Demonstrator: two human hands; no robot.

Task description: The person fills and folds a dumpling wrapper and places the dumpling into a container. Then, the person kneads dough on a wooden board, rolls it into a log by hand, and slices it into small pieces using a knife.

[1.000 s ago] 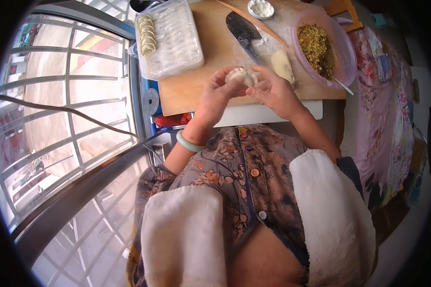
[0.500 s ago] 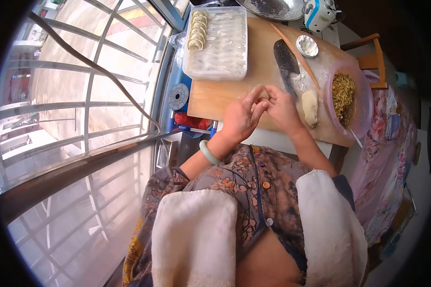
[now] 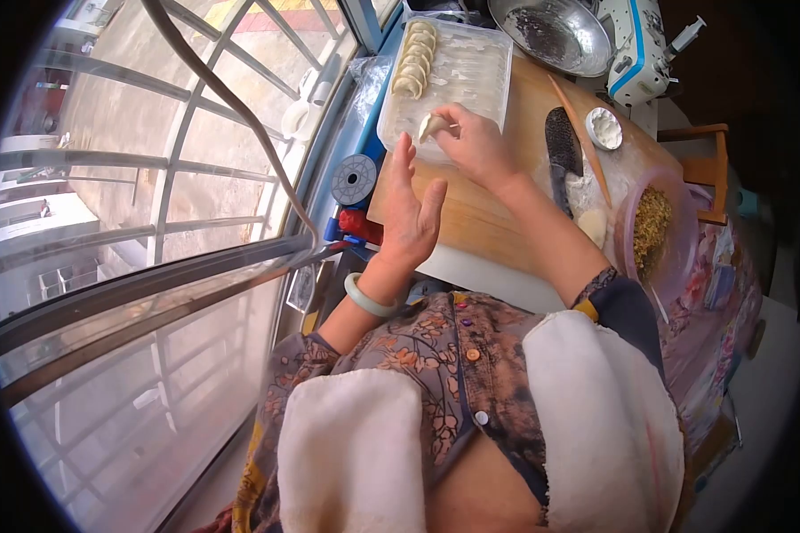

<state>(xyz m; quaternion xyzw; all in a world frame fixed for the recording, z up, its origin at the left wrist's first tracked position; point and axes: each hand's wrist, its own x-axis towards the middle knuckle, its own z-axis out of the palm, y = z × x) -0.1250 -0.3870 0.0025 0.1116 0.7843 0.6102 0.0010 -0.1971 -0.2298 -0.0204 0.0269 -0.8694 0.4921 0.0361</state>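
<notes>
Between the fingertips of my right hand (image 3: 476, 147) is a folded dumpling (image 3: 432, 126), held over the near end of a plastic tray (image 3: 471, 98). A row of several dumplings (image 3: 413, 62) lies along that tray's left side. My left hand (image 3: 409, 213) is raised, fingers stretched out and thumb apart, with nothing in it; its fingertips are close to the dumpling. A pale bangle (image 3: 369, 298) circles my left wrist. Beneath my hands is a wooden board (image 3: 471, 222). Partly behind my right forearm lies a piece of dough (image 3: 593, 226).
On the board's right are a dark-bladed knife (image 3: 561, 147), a rolling pin (image 3: 582, 142) and a small bowl of white powder (image 3: 604, 129). A pink bowl (image 3: 684, 266) of chopped filling stands farther right. A metal basin (image 3: 556, 35) is at the back; a barred window (image 3: 178, 169) lies left.
My hands have parted. The right has moved forward and left to the tray, carrying the dumpling, while the left has opened. The camera view has shifted.
</notes>
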